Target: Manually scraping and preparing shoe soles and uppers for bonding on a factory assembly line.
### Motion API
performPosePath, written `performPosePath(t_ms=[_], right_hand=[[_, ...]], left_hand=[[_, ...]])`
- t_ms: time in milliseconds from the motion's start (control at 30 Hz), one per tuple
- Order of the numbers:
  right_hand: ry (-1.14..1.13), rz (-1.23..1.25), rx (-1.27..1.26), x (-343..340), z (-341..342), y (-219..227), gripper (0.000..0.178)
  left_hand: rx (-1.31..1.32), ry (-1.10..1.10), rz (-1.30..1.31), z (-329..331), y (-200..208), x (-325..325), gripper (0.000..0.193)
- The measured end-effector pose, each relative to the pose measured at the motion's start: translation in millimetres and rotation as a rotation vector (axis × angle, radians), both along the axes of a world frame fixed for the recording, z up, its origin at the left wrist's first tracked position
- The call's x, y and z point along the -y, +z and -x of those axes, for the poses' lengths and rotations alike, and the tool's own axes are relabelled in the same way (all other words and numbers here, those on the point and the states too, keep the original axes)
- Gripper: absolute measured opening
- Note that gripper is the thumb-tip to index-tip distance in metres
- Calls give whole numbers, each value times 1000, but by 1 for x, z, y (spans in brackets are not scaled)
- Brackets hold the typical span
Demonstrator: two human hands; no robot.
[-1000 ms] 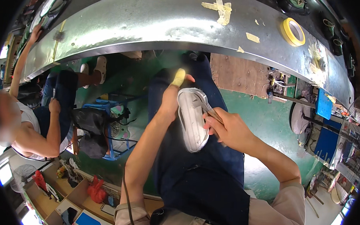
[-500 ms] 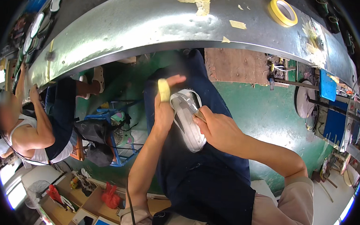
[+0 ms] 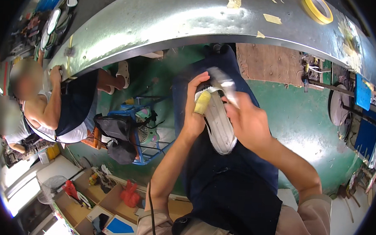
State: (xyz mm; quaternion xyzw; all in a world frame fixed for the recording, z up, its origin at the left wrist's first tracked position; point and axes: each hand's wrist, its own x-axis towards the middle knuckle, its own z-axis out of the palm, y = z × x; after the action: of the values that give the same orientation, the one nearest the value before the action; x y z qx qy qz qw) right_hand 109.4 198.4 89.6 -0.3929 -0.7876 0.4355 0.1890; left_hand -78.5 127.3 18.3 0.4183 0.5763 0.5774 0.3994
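Note:
Above my lap, my left hand (image 3: 194,120) is closed on a white shoe (image 3: 221,125) along its left side. One of its digits has a yellow wrap (image 3: 202,102). The shoe's long, pale grooved face is turned up, with its narrow end toward me. My right hand (image 3: 251,123) is at the shoe's right side, fingers curled and smeared by motion. By its fingertips is a shiny, blurred piece at the shoe's far end; I cannot make out what it is. Dark blue cloth (image 3: 231,188) covers my lap beneath.
A metal bench (image 3: 158,28) crosses ahead, bearing a yellow tape roll (image 3: 318,9) and tape scraps. To the left, a co-worker (image 3: 52,106) sits at it, beside a blue stool (image 3: 141,151) and a dark bag (image 3: 115,128). Open boxes (image 3: 115,199) stand lower left.
The shoe has turned, so its grooved face shows more fully. My right hand has shifted from the shoe's middle along its right edge and is blurred. The whole view has swung left.

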Motion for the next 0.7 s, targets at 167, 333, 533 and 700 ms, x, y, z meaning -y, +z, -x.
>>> performPosePath(t_ms=[167,333,533,700], right_hand=[[35,-220,-35,-14,6,13,25],[152,-103,253,-20,5,-21,24],[391,122,320,-49,-28,12,19],[834,-535,459,-26,-32,28,15]], left_hand=[[19,-14,-75,-2,-19,0,64],[22,118,74,-21,-13,-9,50],[-102,206,194,-18,-14,36,73],[-174,-25,293,0,31,30,67]])
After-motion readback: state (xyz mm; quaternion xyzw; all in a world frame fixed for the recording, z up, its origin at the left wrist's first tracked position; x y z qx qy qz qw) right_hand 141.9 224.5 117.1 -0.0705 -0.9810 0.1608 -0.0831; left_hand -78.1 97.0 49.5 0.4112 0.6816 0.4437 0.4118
